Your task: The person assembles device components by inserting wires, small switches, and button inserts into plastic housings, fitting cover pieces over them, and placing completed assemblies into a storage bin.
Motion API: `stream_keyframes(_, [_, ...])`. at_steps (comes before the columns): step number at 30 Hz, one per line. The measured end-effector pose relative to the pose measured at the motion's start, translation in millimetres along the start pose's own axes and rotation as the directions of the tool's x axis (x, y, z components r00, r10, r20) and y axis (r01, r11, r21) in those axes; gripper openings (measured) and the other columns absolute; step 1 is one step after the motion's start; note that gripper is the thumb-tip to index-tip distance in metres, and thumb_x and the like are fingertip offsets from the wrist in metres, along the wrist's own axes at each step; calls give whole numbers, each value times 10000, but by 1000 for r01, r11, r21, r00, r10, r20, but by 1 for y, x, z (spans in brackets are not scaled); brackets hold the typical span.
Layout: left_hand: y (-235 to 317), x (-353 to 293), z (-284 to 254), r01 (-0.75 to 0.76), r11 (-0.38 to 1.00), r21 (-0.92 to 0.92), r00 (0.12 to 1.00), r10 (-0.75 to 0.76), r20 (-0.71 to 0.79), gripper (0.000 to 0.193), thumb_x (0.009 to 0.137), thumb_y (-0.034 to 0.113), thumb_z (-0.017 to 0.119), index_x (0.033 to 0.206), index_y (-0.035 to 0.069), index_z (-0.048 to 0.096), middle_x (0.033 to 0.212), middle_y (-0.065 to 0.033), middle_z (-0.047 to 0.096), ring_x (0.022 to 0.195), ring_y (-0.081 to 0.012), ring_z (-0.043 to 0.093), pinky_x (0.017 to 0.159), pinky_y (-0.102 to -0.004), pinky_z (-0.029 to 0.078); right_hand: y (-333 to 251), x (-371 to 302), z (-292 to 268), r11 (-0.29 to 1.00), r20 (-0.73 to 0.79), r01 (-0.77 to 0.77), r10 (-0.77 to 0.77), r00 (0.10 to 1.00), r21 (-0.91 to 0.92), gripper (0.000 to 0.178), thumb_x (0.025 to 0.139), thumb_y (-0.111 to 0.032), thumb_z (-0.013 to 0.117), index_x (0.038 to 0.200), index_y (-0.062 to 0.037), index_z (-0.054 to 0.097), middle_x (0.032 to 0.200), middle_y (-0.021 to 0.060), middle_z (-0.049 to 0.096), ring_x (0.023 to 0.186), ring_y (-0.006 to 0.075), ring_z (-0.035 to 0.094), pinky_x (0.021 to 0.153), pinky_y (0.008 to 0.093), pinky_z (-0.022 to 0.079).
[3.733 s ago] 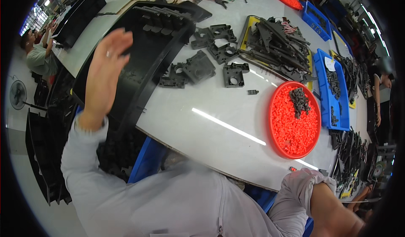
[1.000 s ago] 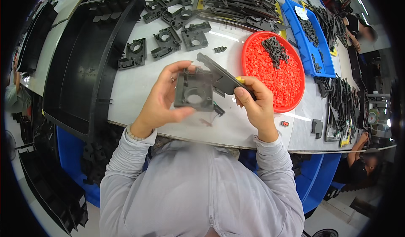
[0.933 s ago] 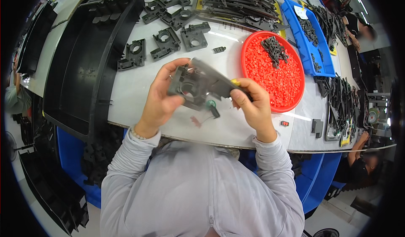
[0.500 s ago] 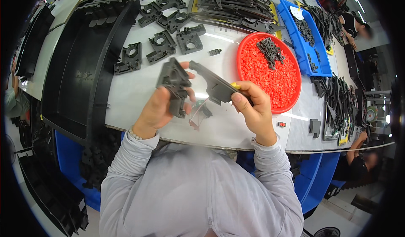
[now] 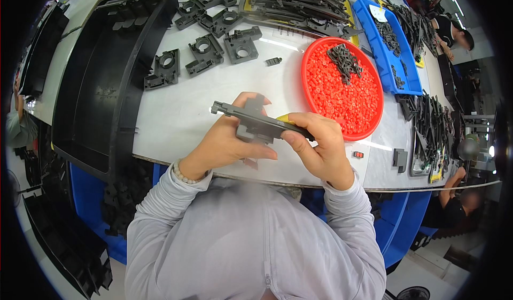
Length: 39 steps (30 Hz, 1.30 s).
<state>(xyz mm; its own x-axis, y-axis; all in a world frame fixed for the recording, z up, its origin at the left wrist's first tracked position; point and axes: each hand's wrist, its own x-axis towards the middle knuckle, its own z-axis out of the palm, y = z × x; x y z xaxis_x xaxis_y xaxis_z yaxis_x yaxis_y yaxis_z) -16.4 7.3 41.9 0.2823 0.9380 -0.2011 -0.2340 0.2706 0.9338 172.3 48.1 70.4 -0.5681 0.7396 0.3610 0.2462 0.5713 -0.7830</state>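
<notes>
Above the white table, my right hand (image 5: 320,147) pinches the end of a long, flat dark grey plastic part (image 5: 235,111), now seen nearly edge-on. A bit of yellow (image 5: 283,118) shows at that hand's fingers. Wrapped around a chunky dark grey plastic block (image 5: 255,104), my left hand (image 5: 224,145) has its thumb stretched along the near side. The block is blurred and partly hidden behind the long part, which lies across it. Whether the two pieces are joined, I cannot tell.
Several similar grey blocks with round holes (image 5: 203,45) lie at the back left, beside a large black bin (image 5: 91,97). To the right stands a round red tray (image 5: 380,99) of small red pieces. Beyond are a blue tray (image 5: 374,59) and a pile of long dark parts (image 5: 299,6).
My right hand has swung the long part leftward over the block, turning it edge-on. My left hand has moved right and rotated the block, so the two pieces overlap.
</notes>
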Motion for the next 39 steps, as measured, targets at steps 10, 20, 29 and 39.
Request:
stream_keyframes(10, [-17, 8, 12, -22, 993, 119, 1000, 24, -11, 659, 627, 147, 823, 1112, 47, 388, 880, -43, 545, 750, -106, 563, 495, -250, 509, 1, -1, 2, 991, 14, 45, -44, 999, -128, 223, 691, -66, 700, 898, -22, 629, 654, 114, 580, 573, 279, 562, 537, 357, 437])
stream_keyframes(20, [-19, 17, 9, -59, 961, 272, 997, 68, -22, 482, 709, 106, 767, 1036, 55, 417, 800, 19, 520, 786, -69, 558, 655, -213, 476, 14, -3, 2, 982, 10, 136, -136, 991, -129, 246, 734, -35, 656, 970, 22, 615, 733, 117, 621, 591, 234, 588, 554, 305, 457])
stream_keyframes(29, [-30, 24, 9, -162, 960, 230, 982, 180, -63, 538, 721, 55, 754, 1132, 66, 408, 948, -20, 483, 817, -86, 543, 652, -224, 493, 93, 0, -94, 840, -308, -375, 264, 914, -392, 226, 815, -122, 612, 1000, 6, 627, 902, 156, 655, 828, 266, 632, 733, 325, 486])
stream_keyframes(39, [-25, 21, 18, -151, 971, 185, 972, 180, -153, 607, 712, 52, 757, 1175, 54, 364, 877, -15, 550, 763, -81, 544, 605, -221, 480, 149, 14, -97, 695, -317, -415, 274, 908, -587, 221, 755, -154, 654, 931, -22, 642, 893, 159, 649, 858, 308, 614, 748, 382, 474])
